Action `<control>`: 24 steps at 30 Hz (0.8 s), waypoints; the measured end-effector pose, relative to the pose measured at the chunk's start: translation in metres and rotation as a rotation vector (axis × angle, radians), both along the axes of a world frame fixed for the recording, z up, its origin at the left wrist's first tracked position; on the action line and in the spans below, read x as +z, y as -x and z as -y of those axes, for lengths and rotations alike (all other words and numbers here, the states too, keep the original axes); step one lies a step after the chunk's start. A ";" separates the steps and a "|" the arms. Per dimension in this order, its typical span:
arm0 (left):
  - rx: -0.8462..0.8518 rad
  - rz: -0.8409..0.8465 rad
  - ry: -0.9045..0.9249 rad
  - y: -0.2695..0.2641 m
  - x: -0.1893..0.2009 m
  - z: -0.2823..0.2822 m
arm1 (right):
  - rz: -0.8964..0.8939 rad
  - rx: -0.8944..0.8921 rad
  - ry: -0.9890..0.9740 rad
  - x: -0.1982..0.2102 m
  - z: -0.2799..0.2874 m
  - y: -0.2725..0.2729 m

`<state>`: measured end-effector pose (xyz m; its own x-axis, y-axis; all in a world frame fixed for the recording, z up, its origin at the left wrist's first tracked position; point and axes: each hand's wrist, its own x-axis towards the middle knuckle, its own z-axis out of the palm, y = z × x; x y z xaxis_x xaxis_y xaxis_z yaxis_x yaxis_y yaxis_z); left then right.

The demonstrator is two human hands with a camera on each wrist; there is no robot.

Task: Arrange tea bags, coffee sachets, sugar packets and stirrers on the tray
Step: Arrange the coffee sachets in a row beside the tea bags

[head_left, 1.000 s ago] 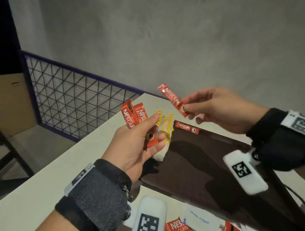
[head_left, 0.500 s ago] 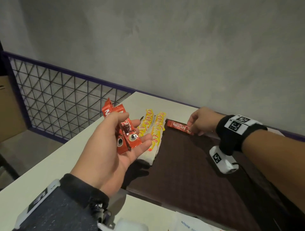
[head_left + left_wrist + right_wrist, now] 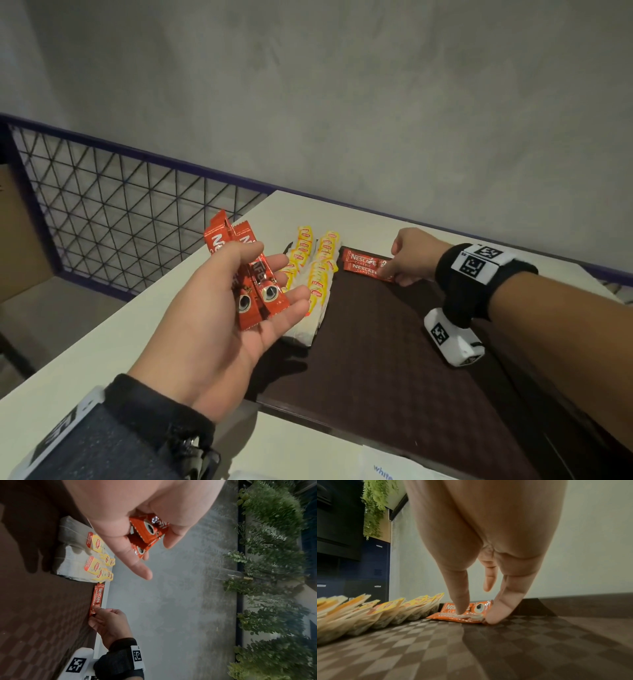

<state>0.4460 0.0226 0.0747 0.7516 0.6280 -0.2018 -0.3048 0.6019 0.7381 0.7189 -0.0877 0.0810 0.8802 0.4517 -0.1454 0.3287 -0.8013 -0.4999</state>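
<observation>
My left hand (image 3: 274, 274) is raised palm-up over the tray's left edge and holds several red coffee sachets (image 3: 255, 287), its thumb laid across them. Two more red coffee sachets (image 3: 364, 267) lie side by side at the far edge of the dark brown chequered tray (image 3: 394, 370). My right hand (image 3: 397, 272) reaches down to them. In the right wrist view its straight fingertips (image 3: 461, 609) press on the nearer sachet (image 3: 471, 616), which lies flat. Rows of yellow-tagged tea bags (image 3: 317, 274) lie along the tray's far left side.
The tray sits on a white table (image 3: 113, 349) against a grey wall. A wire-mesh railing (image 3: 120, 219) stands beyond the table's left edge. A white sugar packet (image 3: 380, 471) shows at the near edge. The tray's middle and right are bare.
My right hand carried a sachet from mid-air down to the tray's far edge and laid it beside the one lying there. My left hand stayed raised with its sachets.
</observation>
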 end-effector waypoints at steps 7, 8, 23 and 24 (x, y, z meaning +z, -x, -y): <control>0.015 -0.003 -0.001 -0.001 0.001 0.000 | 0.033 -0.030 0.027 -0.002 -0.008 0.002; 0.013 -0.004 0.000 -0.001 0.001 0.001 | 0.038 -0.032 0.037 -0.001 -0.008 0.002; 0.027 -0.035 -0.005 0.000 0.003 0.002 | 0.280 0.180 0.218 -0.009 -0.022 0.002; 0.027 -0.035 -0.004 0.000 0.003 0.002 | 0.272 0.179 0.222 -0.009 -0.023 0.002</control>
<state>0.4462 0.0207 0.0775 0.7266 0.6490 -0.2252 -0.2946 0.5906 0.7513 0.7167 -0.0651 0.0718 0.8100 0.5857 -0.0293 0.5700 -0.7980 -0.1959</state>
